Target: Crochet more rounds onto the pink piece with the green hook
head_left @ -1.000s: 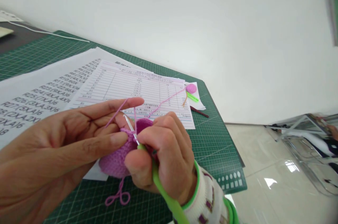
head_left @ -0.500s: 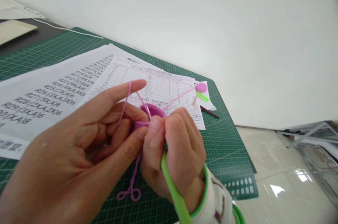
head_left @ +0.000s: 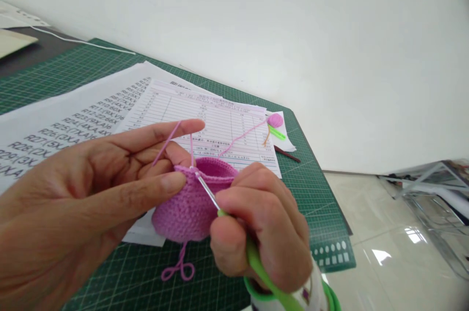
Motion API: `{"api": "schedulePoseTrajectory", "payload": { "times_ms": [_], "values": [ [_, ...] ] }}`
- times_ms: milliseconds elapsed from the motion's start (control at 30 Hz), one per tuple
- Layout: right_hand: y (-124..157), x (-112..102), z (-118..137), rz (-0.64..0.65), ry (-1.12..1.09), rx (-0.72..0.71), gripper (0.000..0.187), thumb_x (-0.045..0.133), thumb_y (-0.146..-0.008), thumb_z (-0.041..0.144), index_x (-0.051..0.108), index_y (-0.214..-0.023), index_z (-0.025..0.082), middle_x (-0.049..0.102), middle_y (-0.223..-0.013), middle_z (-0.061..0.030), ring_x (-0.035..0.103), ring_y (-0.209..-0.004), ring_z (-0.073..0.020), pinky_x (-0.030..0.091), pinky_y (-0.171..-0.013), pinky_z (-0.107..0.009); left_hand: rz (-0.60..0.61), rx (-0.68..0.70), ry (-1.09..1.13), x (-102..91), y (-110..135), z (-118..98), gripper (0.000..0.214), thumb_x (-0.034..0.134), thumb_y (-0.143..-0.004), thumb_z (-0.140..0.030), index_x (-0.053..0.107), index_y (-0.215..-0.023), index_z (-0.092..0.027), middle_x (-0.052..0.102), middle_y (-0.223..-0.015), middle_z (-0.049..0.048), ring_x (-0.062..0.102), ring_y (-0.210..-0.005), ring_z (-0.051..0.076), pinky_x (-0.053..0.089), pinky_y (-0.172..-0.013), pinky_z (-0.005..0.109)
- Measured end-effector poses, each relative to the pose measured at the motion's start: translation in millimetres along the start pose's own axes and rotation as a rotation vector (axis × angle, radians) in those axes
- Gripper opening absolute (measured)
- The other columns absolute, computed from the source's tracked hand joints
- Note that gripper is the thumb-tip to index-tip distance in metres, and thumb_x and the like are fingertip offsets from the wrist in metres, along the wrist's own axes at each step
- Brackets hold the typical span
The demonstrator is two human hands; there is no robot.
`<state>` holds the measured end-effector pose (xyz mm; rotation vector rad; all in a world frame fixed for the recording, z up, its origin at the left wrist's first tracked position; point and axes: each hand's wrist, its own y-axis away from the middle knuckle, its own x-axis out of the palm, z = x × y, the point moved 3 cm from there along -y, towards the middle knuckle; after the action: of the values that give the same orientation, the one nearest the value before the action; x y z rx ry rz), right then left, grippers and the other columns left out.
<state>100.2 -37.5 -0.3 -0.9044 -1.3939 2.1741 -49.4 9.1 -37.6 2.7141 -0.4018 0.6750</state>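
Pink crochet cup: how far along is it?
Done: the crochet cup has a rounded, closed-looking base and stitched walls. In hand: the left hand grips its rim while the right hand pushes the hook into the rim stitches. Left: the rim stays open, with yarn still running to the yarn ball. Hands cover part of the pattern sheet, and the current row cannot be told.

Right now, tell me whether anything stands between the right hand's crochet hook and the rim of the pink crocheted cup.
Nothing visible does. The silver tip of the green-handled crochet hook, held in the right hand, touches the rim of the pink crocheted cup, which the left hand holds. A thin pink yarn strand rises beside the tip.
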Motion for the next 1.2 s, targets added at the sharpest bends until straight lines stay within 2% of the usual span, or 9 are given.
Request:
{"api": "schedulePoseTrajectory", "payload": {
  "times_ms": [133,233,367,500,600,767,900,1033,1200],
  "values": [
    [2,-7,-1,0.032,-0.035,0.024,0.038,0.048,-0.099,0.021,0.043,-0.061,0.018,0.047,-0.056,0.0046,0.045,-0.056,-0.0069,0.036,-0.049,-0.028,-0.014,-0.042,-0.073,-0.9,1,2,0.065,0.078,-0.068,-0.019,0.064,-0.130,-0.031,0.072,-0.070,0.0000,0.069,-0.061,0.019,0.057,-0.050,0.023],
    [0,-16,-5,0.170,-0.064,0.128,0.040,0.047,-0.100,0.026,0.038,-0.062,0.018,0.049,-0.060,0.0059,0.044,-0.058,-0.0057,0.037,-0.052,-0.027,-0.030,-0.090,-0.132,3.6,-2,4,0.069,0.086,-0.062,-0.023,0.065,-0.127,-0.037,0.072,-0.074,-0.0027,0.065,-0.053,0.014,0.056,-0.047,0.020],
    [-4,-23,-7,0.272,-0.162,0.224,0.042,0.047,-0.100,0.030,0.038,-0.061,0.017,0.046,-0.060,0.0072,0.043,-0.055,-0.0036,0.039,-0.054,-0.025,-0.030,-0.114,-0.172,5.8,-3,6,0.069,0.090,-0.059,-0.031,0.067,-0.123,-0.039,0.073,-0.075,-0.0027,0.067,-0.057,0.015,0.058,-0.054,0.020],
    [-5,-24,-7,0.292,-0.254,0.307,0.042,0.048,-0.100,0.036,0.043,-0.063,0.016,0.047,-0.061,0.0077,0.043,-0.054,-0.0028,0.037,-0.053,-0.024,0.026,-0.095,-0.212,4.1,2,8,0.065,0.088,-0.064,-0.033,0.066,-0.125,-0.039,0.071,-0.072,-0.0019,0.065,-0.057,0.015,0.054,-0.048,0.018],
    [-3,-25,-7,0.250,-0.259,0.328,0.040,0.051,-0.099,0.034,0.043,-0.064,0.016,0.049,-0.062,0.0082,0.044,-0.055,-0.0025,0.039,-0.054,-0.023,0.083,-0.087,-0.204,3.8,4,9,0.063,0.086,-0.067,-0.031,0.066,-0.126,-0.039,0.070,-0.072,-0.0025,0.064,-0.055,0.013,0.053,-0.046,0.016],
    [-7,-18,-6,0.227,-0.104,0.181,0.038,0.049,-0.099,0.036,0.048,-0.066,0.018,0.052,-0.061,0.0055,0.048,-0.056,-0.0055,0.041,-0.052,-0.025,0.098,-0.163,-0.110,2.9,2,12,0.071,0.088,-0.064,-0.025,0.064,-0.128,-0.040,0.073,-0.078,-0.0008,0.070,-0.063,0.018,0.058,-0.053,0.022],
    [-14,-9,-11,0.102,-0.178,0.264,0.035,0.052,-0.097,0.035,0.061,-0.069,0.015,0.055,-0.060,0.0023,0.051,-0.058,-0.0070,0.043,-0.050,-0.024,0.076,-0.193,-0.101,1.8,4,12,0.074,0.087,-0.064,-0.025,0.062,-0.131,-0.040,0.074,-0.077,-0.0005,0.070,-0.066,0.021,0.058,-0.055,0.026],
    [-12,0,-10,0.214,-0.241,0.364,0.038,0.049,-0.095,0.022,0.054,-0.058,0.016,0.049,-0.055,0.0032,0.046,-0.054,-0.0061,0.040,-0.048,-0.024,0.070,-0.109,-0.054,6.4,1,10,0.065,0.079,-0.070,-0.026,0.063,-0.132,-0.032,0.069,-0.063,0.0000,0.070,-0.065,0.022,0.057,-0.052,0.027],
    [-6,-4,-3,0.156,-0.078,0.336,0.039,0.049,-0.092,0.016,0.039,-0.055,0.018,0.036,-0.056,0.0043,0.037,-0.053,-0.0071,0.033,-0.045,-0.026,0.063,-0.081,0.000,14.7,-9,14,0.061,0.075,-0.072,-0.034,0.064,-0.132,-0.028,0.064,-0.054,-0.0004,0.070,-0.072,0.026,0.057,-0.058,0.030]
  ]
}}
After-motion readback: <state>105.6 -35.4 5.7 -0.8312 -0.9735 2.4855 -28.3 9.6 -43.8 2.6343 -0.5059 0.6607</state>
